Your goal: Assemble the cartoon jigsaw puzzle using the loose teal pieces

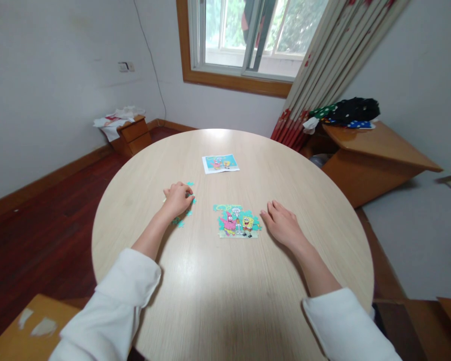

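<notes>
A partly joined jigsaw puzzle (230, 224) lies flat on the table, showing a pink starfish figure, a pale figure and a yellow square figure on teal. Loose teal puzzle pieces (178, 221) are scattered to its left. Over these pieces, my left hand (177, 199) has its thumb and forefinger brought together around a small teal puzzle piece (190, 194), mostly hidden by the fingers. My right hand (281, 223) rests on the table just right of the puzzle, fingers loosely bent and apart, holding nothing. Beyond the puzzle lies a printed reference picture (221, 163) with the same figures.
Everything lies on a round pale wooden table (210, 296). Behind it are a window (248, 35) and a curtain (323, 65). A tilted wooden cabinet (376, 160) with cloths (355, 111) is at the right, a small drawer unit (135, 135) at the far left, a stool (30, 326) near left.
</notes>
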Demonstrator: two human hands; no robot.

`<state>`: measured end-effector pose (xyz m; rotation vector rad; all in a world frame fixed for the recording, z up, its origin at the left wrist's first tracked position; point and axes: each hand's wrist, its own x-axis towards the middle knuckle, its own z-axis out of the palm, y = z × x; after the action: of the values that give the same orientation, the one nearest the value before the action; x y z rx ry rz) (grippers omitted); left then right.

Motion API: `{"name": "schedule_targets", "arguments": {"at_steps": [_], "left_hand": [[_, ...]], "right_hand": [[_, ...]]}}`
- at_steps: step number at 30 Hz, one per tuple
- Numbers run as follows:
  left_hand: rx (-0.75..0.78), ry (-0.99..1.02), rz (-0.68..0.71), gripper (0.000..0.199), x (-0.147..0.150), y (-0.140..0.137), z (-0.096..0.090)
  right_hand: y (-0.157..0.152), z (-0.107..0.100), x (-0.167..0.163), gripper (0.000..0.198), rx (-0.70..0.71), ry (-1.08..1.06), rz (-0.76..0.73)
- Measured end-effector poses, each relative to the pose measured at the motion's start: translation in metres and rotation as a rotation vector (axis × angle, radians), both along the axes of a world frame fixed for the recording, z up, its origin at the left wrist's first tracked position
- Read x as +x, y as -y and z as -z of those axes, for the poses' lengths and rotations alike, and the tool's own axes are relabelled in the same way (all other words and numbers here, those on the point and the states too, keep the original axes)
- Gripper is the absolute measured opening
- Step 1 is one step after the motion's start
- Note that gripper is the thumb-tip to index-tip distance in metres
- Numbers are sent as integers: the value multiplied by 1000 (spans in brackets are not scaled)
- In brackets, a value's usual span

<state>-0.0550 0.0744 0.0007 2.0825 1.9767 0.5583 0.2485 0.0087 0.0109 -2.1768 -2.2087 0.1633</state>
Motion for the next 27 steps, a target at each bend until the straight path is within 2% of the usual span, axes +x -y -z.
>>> {"name": "schedule_targets", "arguments": {"at_steps": [12,14,17,22,24,27], "left_hand": [[18,92,71,8,2,5,-4],[53,192,67,8,2,6,-7],[73,471,52,12,4,10,-11],[-113,886,47,27,6,16,-12],[-193,954,59,30,5,19,-13],[-300,958,112,24,5,23,-16]], "right_hand": [[1,-3,-1,51,-18,-9,10],[2,-4,-2,51,-24,-10,13],[2,-4,-2,51,-25,-8,15],[1,-3,0,51,-18,-4,13],[1,-2,0,51,-12,-6,6],[1,-2,1,51,-12,-8,6]]}}
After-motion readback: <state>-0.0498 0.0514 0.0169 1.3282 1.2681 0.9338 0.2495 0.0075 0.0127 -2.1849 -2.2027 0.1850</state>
